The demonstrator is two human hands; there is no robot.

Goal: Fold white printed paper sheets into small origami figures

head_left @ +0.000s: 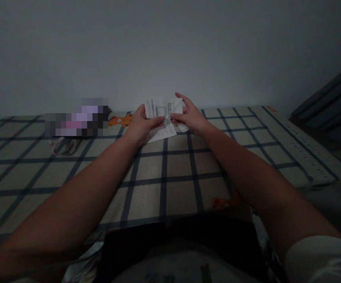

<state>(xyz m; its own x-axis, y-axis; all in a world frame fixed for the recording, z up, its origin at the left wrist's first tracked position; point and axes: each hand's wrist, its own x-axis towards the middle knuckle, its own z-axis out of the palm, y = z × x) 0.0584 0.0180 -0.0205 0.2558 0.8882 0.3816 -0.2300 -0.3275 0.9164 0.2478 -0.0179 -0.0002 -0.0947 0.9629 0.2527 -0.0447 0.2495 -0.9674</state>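
Note:
A creased white sheet of printed paper (162, 131) is held up between both hands, above the far part of the checked tablecloth. My left hand (143, 125) pinches its left side, thumb laid across the front. On the other side, my right hand (191, 116) grips the paper with thumb and fingers near the middle and right edge, while one finger points up past the top. The two thumbs nearly meet at the centre of the sheet. A lower flap hangs below the thumbs. The print is too small to read.
Checked cloth (176, 163) with bear pictures covers the table, which stands against a grey wall (170, 47). At the left lies a blurred-out, pixelated object (82, 120) with a looped pale cable (65, 147) in front. Dark folded fabric (329, 102) hangs at the right.

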